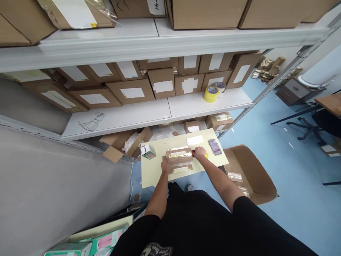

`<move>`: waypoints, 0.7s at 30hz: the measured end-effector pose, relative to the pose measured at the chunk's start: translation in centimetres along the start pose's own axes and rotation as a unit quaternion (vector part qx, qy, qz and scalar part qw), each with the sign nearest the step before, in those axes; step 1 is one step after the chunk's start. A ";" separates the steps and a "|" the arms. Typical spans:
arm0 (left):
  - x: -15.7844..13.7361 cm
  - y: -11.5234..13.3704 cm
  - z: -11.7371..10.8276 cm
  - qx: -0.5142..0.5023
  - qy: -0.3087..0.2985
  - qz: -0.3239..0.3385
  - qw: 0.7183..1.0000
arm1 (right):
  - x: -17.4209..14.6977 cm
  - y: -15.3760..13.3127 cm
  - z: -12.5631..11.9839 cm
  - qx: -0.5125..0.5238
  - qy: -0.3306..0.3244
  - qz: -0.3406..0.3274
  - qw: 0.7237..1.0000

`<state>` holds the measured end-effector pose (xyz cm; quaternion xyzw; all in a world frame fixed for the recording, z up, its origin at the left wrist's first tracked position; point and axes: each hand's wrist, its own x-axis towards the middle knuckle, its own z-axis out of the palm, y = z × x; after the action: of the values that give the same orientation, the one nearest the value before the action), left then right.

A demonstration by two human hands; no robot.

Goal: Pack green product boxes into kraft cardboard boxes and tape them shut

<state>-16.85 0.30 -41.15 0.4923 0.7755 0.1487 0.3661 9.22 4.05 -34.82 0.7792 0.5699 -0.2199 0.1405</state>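
Observation:
My left hand (165, 165) grips the left edge of a flat cardboard parcel (181, 160) with clear tape and a pale label across it. A second taped cardboard parcel (181, 168) lies partly under it on the cream tabletop (151, 174). At the upper parcel's right edge, my right hand (199, 152) is closed around a small hand tool (193, 153). Its dark and red end shows left of the fist, and something yellow shows on the right. The tool's kind is mostly hidden by my fingers.
A small green-and-white box (148, 151), white paper (195, 140) and a blurred purple item (214, 147) lie on the table. An open carton (253, 170) with parcels stands at right. Shelves ahead hold boxes, yellow tape (211, 94) and glasses (92, 122). Another open carton (114, 147) sits left.

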 end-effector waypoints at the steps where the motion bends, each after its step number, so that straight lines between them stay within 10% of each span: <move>1: -0.1 -0.1 0.0 -0.001 0.001 0.001 1.000 | -0.1 0.2 0.2 -0.002 0.003 0.000 1.000; 21: -0.8 -0.9 -0.9 -0.001 0.016 0.010 1.000 | 0.5 -1.9 0.2 -0.003 0.003 -0.014 1.000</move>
<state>-17.89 -0.76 -40.76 0.4971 0.7763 0.1611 0.3526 7.50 4.91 -35.18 0.7712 0.5819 -0.2178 0.1384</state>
